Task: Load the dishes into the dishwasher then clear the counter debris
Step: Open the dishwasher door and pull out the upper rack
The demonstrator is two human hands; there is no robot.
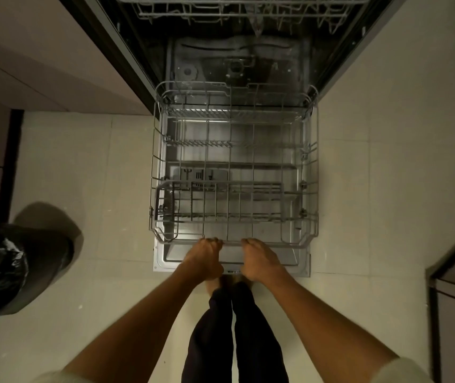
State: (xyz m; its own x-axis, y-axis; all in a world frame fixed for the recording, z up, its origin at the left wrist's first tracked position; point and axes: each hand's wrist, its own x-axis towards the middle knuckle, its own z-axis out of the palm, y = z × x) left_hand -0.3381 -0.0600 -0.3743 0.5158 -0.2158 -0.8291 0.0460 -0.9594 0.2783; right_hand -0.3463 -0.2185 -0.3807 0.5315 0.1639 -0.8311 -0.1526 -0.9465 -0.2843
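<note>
A: Start at the fingers. What are they doing?

B: Both sets are curled over the front wire rail of the lower dishwasher rack (233, 172). The left hand (204, 258) grips the rail just left of the middle, and the right hand (259, 258) grips it just right of the middle, with a short stretch of bare rail between them.

A: And the rack itself?

B: It sits pulled out over the lowered dishwasher door (165, 261), filling the centre of the frame. It is a grey wire basket with rows of tines, and I see no dishes in it.

A: Behind it?

B: The dark dishwasher tub (234, 62) opens at the top centre, with the upper rack (234, 9) along the top edge of the frame.

A: Anything around that?

B: Pale floor tiles (82, 175) on both sides. A bin with a black liner (8, 266) stands at the lower left, well apart from the door. Cabinet fronts (41, 78) run along the upper left. The person's dark trousers (234, 335) show at bottom centre, between the forearms.
</note>
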